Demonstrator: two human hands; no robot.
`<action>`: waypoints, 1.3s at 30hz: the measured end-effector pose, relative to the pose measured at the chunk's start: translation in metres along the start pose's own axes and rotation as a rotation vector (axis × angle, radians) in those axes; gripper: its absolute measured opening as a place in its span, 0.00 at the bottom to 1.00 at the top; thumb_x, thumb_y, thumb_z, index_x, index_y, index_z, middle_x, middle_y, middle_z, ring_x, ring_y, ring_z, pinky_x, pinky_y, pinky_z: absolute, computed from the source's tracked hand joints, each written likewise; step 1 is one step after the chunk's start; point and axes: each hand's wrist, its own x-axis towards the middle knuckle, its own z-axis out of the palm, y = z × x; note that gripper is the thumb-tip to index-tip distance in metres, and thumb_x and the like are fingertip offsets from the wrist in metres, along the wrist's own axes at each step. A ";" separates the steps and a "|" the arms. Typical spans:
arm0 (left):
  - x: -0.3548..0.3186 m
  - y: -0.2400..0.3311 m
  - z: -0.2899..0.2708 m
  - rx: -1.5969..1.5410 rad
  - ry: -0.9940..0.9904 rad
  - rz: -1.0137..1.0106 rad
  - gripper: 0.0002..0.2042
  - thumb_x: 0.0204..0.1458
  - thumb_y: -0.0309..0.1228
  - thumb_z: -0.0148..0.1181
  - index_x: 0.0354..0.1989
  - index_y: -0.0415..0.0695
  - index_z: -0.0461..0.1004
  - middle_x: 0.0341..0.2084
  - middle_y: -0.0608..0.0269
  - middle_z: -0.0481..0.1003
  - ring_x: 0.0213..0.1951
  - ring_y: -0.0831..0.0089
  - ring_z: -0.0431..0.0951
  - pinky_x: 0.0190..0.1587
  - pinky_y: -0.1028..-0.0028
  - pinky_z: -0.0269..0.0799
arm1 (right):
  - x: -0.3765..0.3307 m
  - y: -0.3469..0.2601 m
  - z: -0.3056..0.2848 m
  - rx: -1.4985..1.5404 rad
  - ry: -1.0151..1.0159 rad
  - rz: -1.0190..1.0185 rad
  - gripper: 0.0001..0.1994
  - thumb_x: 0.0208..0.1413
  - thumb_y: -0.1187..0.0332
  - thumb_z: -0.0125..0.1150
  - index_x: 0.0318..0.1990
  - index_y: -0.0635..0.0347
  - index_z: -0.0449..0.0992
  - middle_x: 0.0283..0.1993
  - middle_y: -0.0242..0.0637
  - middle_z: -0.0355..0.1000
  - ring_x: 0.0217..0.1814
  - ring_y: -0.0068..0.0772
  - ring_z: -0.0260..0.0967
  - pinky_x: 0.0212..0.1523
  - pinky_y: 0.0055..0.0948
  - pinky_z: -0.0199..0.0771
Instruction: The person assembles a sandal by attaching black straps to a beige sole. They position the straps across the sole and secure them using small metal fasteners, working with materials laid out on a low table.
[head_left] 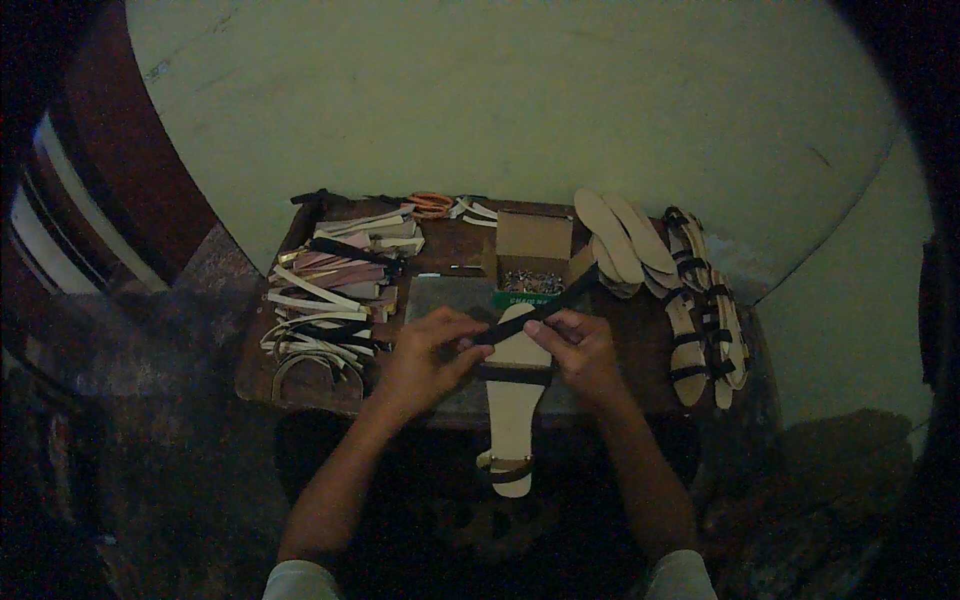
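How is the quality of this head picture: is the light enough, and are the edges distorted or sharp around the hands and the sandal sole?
Head view: the light is dim with a greenish cast; the corners fall black and the pale floor edge bends from fisheye distortion. The left hand, right hand, long black strap and tan flat sandal sole are readable but soft. Small metal pieces in the open cardboard box blur together.

On the low wooden table [268, 372]: a heap of cut straps [325, 300] in cream, pink and black at the left. Orange-handled scissors [430, 205] at the far edge. An open cardboard box [534, 240] of small metal fittings in the middle. To the right, bare tan insoles [620, 235] stacked, then finished sandals [705, 320] with black straps. Beyond, pale green floor [500, 90].
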 end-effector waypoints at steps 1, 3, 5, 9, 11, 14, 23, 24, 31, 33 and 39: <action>-0.001 -0.001 0.000 -0.022 -0.004 -0.008 0.16 0.43 0.26 0.69 0.43 0.39 0.77 0.35 0.57 0.77 0.36 0.72 0.78 0.40 0.73 0.73 | -0.001 -0.002 -0.001 -0.027 -0.009 0.006 0.11 0.52 0.63 0.67 0.30 0.64 0.78 0.23 0.28 0.72 0.25 0.17 0.64 0.26 0.22 0.62; -0.002 -0.005 0.001 -0.065 -0.013 -0.024 0.15 0.47 0.26 0.67 0.44 0.39 0.77 0.36 0.58 0.77 0.34 0.71 0.78 0.39 0.73 0.74 | -0.002 -0.003 0.000 -0.010 -0.019 -0.004 0.11 0.52 0.63 0.67 0.32 0.64 0.79 0.26 0.30 0.74 0.27 0.18 0.67 0.28 0.22 0.65; -0.004 -0.005 0.004 -0.225 -0.029 -0.197 0.14 0.48 0.27 0.66 0.44 0.38 0.77 0.36 0.59 0.78 0.34 0.74 0.77 0.39 0.74 0.74 | -0.002 -0.002 0.003 0.076 -0.023 -0.034 0.11 0.52 0.64 0.67 0.35 0.65 0.79 0.29 0.33 0.77 0.30 0.20 0.71 0.32 0.23 0.69; -0.006 0.002 0.000 -0.339 -0.097 -0.406 0.14 0.51 0.30 0.64 0.45 0.37 0.76 0.34 0.63 0.78 0.35 0.78 0.76 0.38 0.75 0.73 | -0.003 -0.009 0.005 0.092 -0.061 0.018 0.12 0.54 0.68 0.65 0.40 0.68 0.79 0.35 0.38 0.78 0.35 0.23 0.74 0.37 0.24 0.73; -0.002 0.008 -0.001 -0.510 -0.119 -0.543 0.13 0.52 0.28 0.63 0.45 0.38 0.76 0.35 0.63 0.78 0.35 0.79 0.76 0.37 0.77 0.73 | -0.003 -0.005 0.005 0.108 -0.047 -0.008 0.12 0.55 0.69 0.64 0.42 0.69 0.78 0.36 0.39 0.78 0.36 0.23 0.74 0.38 0.24 0.74; -0.002 0.001 -0.001 -0.623 -0.117 -0.618 0.11 0.54 0.28 0.61 0.44 0.39 0.76 0.33 0.65 0.77 0.35 0.79 0.76 0.37 0.79 0.74 | -0.003 -0.011 0.005 0.129 -0.049 0.027 0.11 0.55 0.70 0.63 0.41 0.70 0.78 0.36 0.40 0.78 0.37 0.24 0.74 0.39 0.24 0.74; -0.002 -0.012 0.006 -0.829 0.109 -0.691 0.08 0.54 0.29 0.61 0.36 0.35 0.75 0.31 0.60 0.77 0.34 0.76 0.78 0.38 0.78 0.75 | 0.002 0.001 0.002 0.122 -0.049 0.020 0.12 0.55 0.68 0.64 0.41 0.68 0.78 0.36 0.39 0.78 0.36 0.24 0.74 0.38 0.24 0.74; -0.003 -0.014 0.007 -0.806 0.128 -0.692 0.08 0.54 0.29 0.61 0.36 0.35 0.75 0.31 0.59 0.77 0.34 0.75 0.79 0.38 0.78 0.75 | 0.002 0.002 0.002 0.120 -0.052 0.028 0.12 0.55 0.68 0.64 0.41 0.68 0.79 0.36 0.38 0.78 0.36 0.24 0.74 0.38 0.24 0.74; -0.002 -0.012 0.003 -0.672 0.165 -0.667 0.09 0.53 0.27 0.61 0.38 0.34 0.75 0.31 0.58 0.78 0.33 0.74 0.79 0.38 0.78 0.75 | 0.008 0.015 -0.003 0.068 -0.036 -0.025 0.11 0.54 0.67 0.65 0.39 0.67 0.79 0.34 0.37 0.78 0.36 0.23 0.74 0.38 0.24 0.73; -0.002 -0.012 0.007 -0.755 0.168 -0.670 0.10 0.53 0.26 0.61 0.41 0.33 0.75 0.31 0.58 0.78 0.33 0.74 0.79 0.38 0.78 0.75 | 0.006 0.011 -0.001 0.065 -0.026 -0.027 0.11 0.54 0.67 0.65 0.39 0.67 0.80 0.33 0.37 0.79 0.35 0.23 0.74 0.38 0.24 0.73; -0.002 -0.004 0.011 -0.765 0.123 -0.656 0.13 0.54 0.26 0.59 0.46 0.33 0.74 0.34 0.55 0.78 0.36 0.73 0.79 0.41 0.77 0.76 | 0.009 0.021 0.000 0.033 0.011 -0.058 0.11 0.53 0.68 0.66 0.38 0.67 0.79 0.34 0.38 0.78 0.35 0.24 0.74 0.38 0.25 0.73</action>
